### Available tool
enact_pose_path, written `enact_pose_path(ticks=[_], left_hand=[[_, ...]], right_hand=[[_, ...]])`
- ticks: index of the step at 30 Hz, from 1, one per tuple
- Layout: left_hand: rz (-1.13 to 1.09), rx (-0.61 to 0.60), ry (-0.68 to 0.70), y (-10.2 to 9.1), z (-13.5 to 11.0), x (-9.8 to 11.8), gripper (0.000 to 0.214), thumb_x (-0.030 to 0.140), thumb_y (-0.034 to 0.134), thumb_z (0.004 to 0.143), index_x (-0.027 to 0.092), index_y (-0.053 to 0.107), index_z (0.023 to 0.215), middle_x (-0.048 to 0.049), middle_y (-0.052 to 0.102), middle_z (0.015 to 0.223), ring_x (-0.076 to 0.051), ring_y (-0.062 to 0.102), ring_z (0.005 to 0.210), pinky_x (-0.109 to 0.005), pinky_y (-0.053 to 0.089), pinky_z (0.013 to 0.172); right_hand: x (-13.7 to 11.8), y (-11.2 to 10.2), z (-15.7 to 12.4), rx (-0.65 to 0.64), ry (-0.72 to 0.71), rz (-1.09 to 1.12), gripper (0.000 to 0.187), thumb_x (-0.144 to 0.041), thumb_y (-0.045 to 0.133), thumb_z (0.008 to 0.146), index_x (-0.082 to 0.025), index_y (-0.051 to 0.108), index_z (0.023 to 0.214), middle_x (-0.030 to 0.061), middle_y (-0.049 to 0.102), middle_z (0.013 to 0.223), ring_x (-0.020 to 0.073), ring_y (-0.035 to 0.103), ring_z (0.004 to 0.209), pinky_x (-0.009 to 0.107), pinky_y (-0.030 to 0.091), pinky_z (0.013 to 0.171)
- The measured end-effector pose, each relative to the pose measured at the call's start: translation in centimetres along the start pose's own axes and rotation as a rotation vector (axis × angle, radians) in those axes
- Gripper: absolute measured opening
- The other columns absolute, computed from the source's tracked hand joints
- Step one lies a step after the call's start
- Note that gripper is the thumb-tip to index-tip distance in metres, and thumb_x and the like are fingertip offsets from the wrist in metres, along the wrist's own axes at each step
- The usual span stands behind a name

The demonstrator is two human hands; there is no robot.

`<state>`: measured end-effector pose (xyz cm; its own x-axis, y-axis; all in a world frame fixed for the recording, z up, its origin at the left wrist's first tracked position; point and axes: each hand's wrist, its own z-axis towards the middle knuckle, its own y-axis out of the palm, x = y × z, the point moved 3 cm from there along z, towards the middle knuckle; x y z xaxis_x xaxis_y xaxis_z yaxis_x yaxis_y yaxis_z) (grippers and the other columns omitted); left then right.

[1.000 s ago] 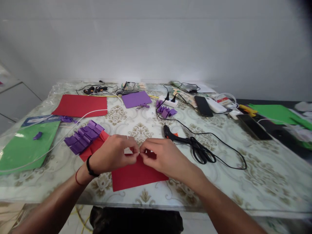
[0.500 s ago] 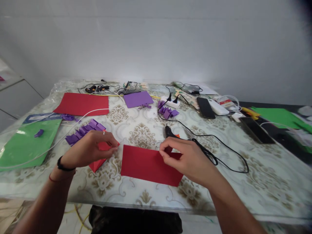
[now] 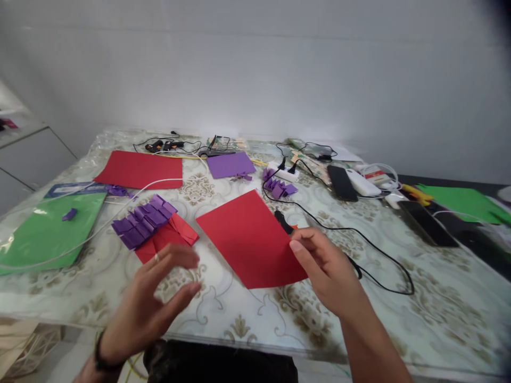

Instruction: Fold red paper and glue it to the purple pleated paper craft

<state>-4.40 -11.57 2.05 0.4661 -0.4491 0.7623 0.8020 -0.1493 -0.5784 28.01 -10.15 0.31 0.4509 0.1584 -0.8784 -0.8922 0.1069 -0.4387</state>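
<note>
Between thumb and fingers, my right hand (image 3: 325, 271) pinches the right edge of a red paper sheet (image 3: 253, 242), which is turned at an angle above the table. My left hand (image 3: 159, 292) is held off the sheet with thumb and fingers apart, nothing between them. Just beyond the left hand lies a folded red paper piece (image 3: 170, 236). A row of folded purple paper strips (image 3: 144, 219) rests partly over it. Behind my right hand, a black glue gun (image 3: 284, 222) with a bit of orange is partly hidden.
Another red sheet (image 3: 139, 170) and a purple sheet (image 3: 231, 165) lie farther back. Green paper in plastic (image 3: 51, 234) is at left. A power strip (image 3: 284, 172), black cord (image 3: 383, 266), dark phone (image 3: 342, 183) and second phone (image 3: 428, 223) lie toward the right.
The red sheet has been lifted and turned in my right hand. My left hand has moved down toward me, its fingers spreading apart, away from the folded red piece.
</note>
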Motion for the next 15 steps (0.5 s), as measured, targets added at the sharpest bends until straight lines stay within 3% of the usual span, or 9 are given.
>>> enact_pose_path(ticks=[2, 4, 6, 10, 15], left_hand=[[-0.239, -0.005, -0.188, 2.4, 0.9, -1.9, 0.037, 0.041, 0.067, 0.101, 0.03, 0.062, 0.136, -0.0079, 0.074, 0.131, -0.026, 0.074, 0.114, -0.034, 0.064, 0.087], [-0.523, -0.08, -0.233, 4.9, 2.0, -3.2, 0.056, 0.05, 0.068, 0.099, 0.027, 0.054, 0.148, -0.0135, 0.069, 0.141, -0.031, 0.072, 0.12, -0.041, 0.065, 0.092], [-0.687, -0.07, -0.25, 6.6, 2.6, -3.9, 0.056, 0.05, 0.066, 0.101, 0.025, 0.054, 0.149, -0.0144, 0.065, 0.148, -0.032, 0.068, 0.129, -0.046, 0.06, 0.105], [-0.712, 0.016, -0.294, 7.8, 2.4, -4.6, 0.054, 0.043, 0.067, 0.101, 0.023, 0.052, 0.149, -0.0127, 0.064, 0.149, -0.03, 0.067, 0.132, -0.048, 0.056, 0.112], [-0.551, -0.019, -0.317, 8.1, 1.3, -5.2, 0.046, 0.04, 0.065, 0.102, 0.018, 0.057, 0.142, -0.0146, 0.066, 0.145, -0.03, 0.068, 0.129, -0.047, 0.055, 0.113]], right_hand=[[0.2, 0.7, -0.3, 0.059, 0.043, 0.091, 0.027, -0.052, 0.054, 0.105, -0.026, 0.056, 0.096, -0.0043, 0.045, 0.072, 0.0141, 0.041, 0.059, 0.025, 0.036, 0.051], [0.7, 1.9, -0.5, 0.082, 0.108, 0.16, 0.031, -0.056, 0.055, 0.104, -0.025, 0.056, 0.096, -0.0045, 0.043, 0.072, 0.0144, 0.04, 0.06, 0.025, 0.035, 0.052], [1.4, 3.4, -1.0, 0.066, 0.175, 0.194, 0.034, -0.058, 0.055, 0.103, -0.025, 0.057, 0.095, -0.0044, 0.043, 0.072, 0.0148, 0.04, 0.062, 0.025, 0.035, 0.055], [3.0, 5.7, -2.8, 0.008, 0.241, 0.228, 0.039, -0.061, 0.055, 0.102, -0.024, 0.058, 0.089, -0.0039, 0.043, 0.073, 0.0155, 0.04, 0.065, 0.026, 0.037, 0.059], [4.3, 6.4, -5.2, -0.108, 0.324, 0.303, 0.04, -0.064, 0.057, 0.101, -0.025, 0.062, 0.095, -0.002, 0.052, 0.078, 0.0172, 0.051, 0.072, 0.027, 0.044, 0.066]])
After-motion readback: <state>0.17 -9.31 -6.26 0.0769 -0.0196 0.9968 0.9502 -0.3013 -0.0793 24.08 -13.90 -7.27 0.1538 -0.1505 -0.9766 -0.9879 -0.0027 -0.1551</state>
